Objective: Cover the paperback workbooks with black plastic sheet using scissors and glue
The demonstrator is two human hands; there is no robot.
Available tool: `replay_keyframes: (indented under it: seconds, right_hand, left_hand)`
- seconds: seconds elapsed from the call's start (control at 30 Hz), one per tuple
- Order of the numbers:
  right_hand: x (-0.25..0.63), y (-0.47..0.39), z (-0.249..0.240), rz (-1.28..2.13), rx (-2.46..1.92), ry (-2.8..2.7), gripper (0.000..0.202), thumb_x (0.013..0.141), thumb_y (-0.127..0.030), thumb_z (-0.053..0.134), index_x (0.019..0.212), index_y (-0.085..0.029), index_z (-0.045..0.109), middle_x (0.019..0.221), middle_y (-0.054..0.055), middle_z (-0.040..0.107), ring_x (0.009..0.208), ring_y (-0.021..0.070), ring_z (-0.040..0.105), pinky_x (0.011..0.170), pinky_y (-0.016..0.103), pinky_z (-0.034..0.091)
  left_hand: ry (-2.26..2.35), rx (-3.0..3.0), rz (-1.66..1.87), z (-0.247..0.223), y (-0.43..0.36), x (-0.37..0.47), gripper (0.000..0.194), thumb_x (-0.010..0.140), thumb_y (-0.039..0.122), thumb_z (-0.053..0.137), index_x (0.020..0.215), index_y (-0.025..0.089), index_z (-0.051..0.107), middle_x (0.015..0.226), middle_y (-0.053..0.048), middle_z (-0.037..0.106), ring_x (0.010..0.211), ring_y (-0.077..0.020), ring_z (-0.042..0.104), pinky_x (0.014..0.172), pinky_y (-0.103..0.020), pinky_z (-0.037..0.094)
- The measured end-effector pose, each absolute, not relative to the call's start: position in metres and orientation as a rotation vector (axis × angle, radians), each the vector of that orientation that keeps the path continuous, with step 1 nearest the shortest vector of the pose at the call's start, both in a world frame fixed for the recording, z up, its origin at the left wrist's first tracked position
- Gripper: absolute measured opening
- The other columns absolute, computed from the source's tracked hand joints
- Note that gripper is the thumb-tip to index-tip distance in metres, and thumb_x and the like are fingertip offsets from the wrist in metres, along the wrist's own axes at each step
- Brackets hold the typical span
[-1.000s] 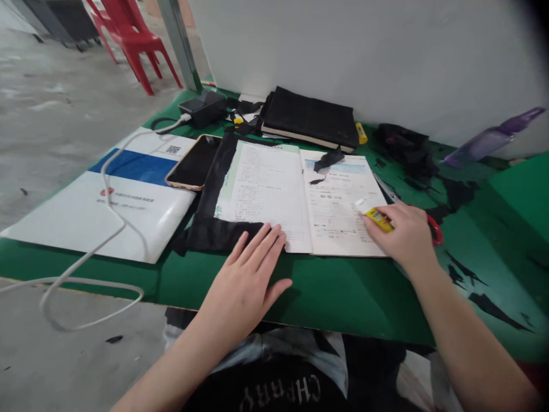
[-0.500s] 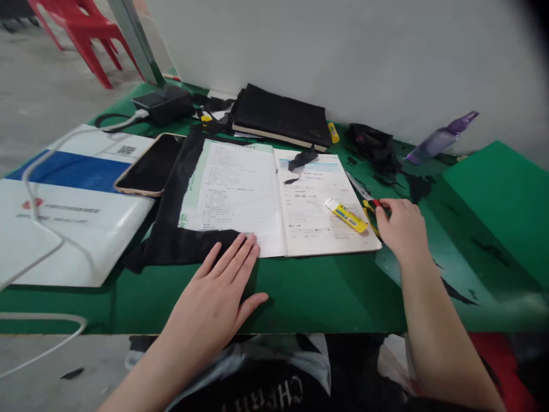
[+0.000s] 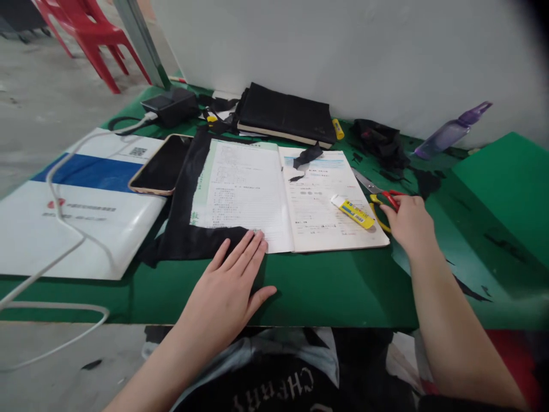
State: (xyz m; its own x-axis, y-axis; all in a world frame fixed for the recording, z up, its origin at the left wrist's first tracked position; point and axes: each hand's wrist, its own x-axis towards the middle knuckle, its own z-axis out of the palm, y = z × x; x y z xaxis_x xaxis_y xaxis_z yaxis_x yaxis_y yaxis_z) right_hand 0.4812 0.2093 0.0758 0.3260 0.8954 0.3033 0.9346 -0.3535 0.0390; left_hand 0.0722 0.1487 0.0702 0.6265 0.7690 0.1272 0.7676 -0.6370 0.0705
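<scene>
Left hand [image 3: 227,289] lies flat, thumb spread, seemingly steadying black cloth [image 3: 184,243] and open book [image 3: 244,194] beneath its fingertips; right hand [image 3: 414,226] pinches the scissors [image 3: 392,199], glue stick [image 3: 355,212] just beside it!

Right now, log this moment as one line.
left hand: flat at lower edge of open book | right hand: holding scissors by handles | glue stick: on right page

Soft, dimmish light; pale sheen on white folder [image 3: 34,246]; upper-right corner dark, blurred.
</scene>
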Motion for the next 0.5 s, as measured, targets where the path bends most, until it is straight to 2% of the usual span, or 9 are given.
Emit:
replay_keyframes:
  seconds: [0.1, 0.23, 0.3, 0.4, 0.5]
  right_hand:
    - [0.471, 0.207, 0.083, -0.452, -2.407, -1.601, 0.046, 0.088, -0.046, 0.043, 0.120, -0.013, 0.052, 0.120, 0.020, 0.051, 0.096, 0.0310, 0.057, 0.069, 0.041, 0.045]
    - [0.456, 0.206, 0.093, -0.497, -2.252, -1.529, 0.049, 0.088, -0.045, 0.044, 0.126, -0.015, 0.048, 0.125, 0.021, 0.049, 0.117, 0.0324, 0.048, 0.081, 0.042, 0.045]
    - [0.451, 0.206, 0.097, -0.531, -2.197, -1.511, 0.053, 0.086, -0.046, 0.047, 0.129, -0.015, 0.045, 0.125, 0.020, 0.049, 0.121, 0.0317, 0.044, 0.088, 0.043, 0.043]
    - [0.447, 0.203, 0.104, -0.534, -2.158, -1.549, 0.053, 0.086, -0.043, 0.047, 0.130, -0.014, 0.045, 0.125, 0.021, 0.049, 0.122, 0.0322, 0.043, 0.093, 0.044, 0.040]
    - [0.446, 0.199, 0.114, -0.504, -2.197, -1.583, 0.051, 0.091, -0.040, 0.037, 0.133, -0.012, 0.041, 0.128, 0.024, 0.048, 0.120, 0.0368, 0.043, 0.092, 0.050, 0.039]
  left_hand:
    - [1.321, 2.802, 0.255, 0.070, 0.148, 0.072, 0.070, 0.097, 0.059, 0.028, 0.151, 0.016, 0.020, 0.157, -0.006, 0.022, 0.146, -0.0263, 0.022, 0.117, -0.051, 0.027]
    - [1.311, 2.722, 0.345, 0.073, 0.147, 0.068, 0.066, 0.098, 0.054, 0.033, 0.151, 0.018, 0.021, 0.159, -0.005, 0.021, 0.147, -0.0259, 0.016, 0.118, -0.051, 0.027]
    - [1.316, 2.613, 0.431, 0.076, 0.148, 0.064, 0.058, 0.100, 0.048, 0.033, 0.149, 0.019, 0.025, 0.158, -0.004, 0.024, 0.147, -0.0234, 0.017, 0.117, -0.046, 0.032]
    - [1.338, 2.445, 0.610, 0.083, 0.153, 0.055, 0.045, 0.101, 0.037, 0.033, 0.143, 0.021, 0.034, 0.151, -0.004, 0.039, 0.143, -0.0198, 0.029, 0.112, -0.039, 0.041]
    - [1.416, 2.446, 0.737, 0.092, 0.164, 0.046, 0.039, 0.100, 0.033, 0.034, 0.135, 0.019, 0.044, 0.137, -0.008, 0.053, 0.130, -0.0223, 0.047, 0.110, -0.044, 0.042]
